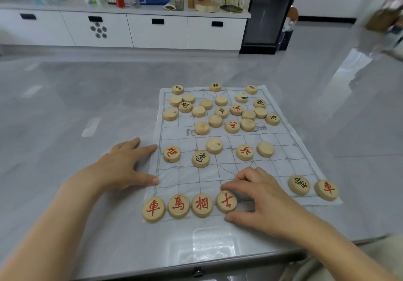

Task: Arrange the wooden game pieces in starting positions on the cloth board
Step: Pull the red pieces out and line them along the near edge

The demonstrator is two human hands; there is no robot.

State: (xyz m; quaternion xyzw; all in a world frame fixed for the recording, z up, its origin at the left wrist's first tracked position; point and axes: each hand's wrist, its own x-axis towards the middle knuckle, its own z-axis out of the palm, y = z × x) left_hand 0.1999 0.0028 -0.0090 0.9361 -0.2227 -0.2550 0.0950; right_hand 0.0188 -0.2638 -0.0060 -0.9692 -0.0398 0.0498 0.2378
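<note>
1. The right hand [261,198] has its forefinger and thumb curled round the rim of a red-lettered piece [226,201]. It's a firm pinch, with the face up so the letter reads.
2. That piece sits on the near edge of the cloth board [196,178], fourth along and just beside the third. It looks like it's being seated on its home spot.
3. To its left, three red pieces [178,205] line up side by side on the same edge. I'd say the back row is filling from the left corner.
4. The left hand [124,167] lies flat on the table [65,106], fingers straight, holding nothing. Its thumb tip is at the cloth's left hem, likely pinning it against sliding.
5. In the near right corner, a red corner piece [326,190] has a black-lettered piece [299,184] just beside it, probably misplaced.
6. On the far half there's a jumble of pieces [218,110], many face down, so plenty is left to sort.
</note>
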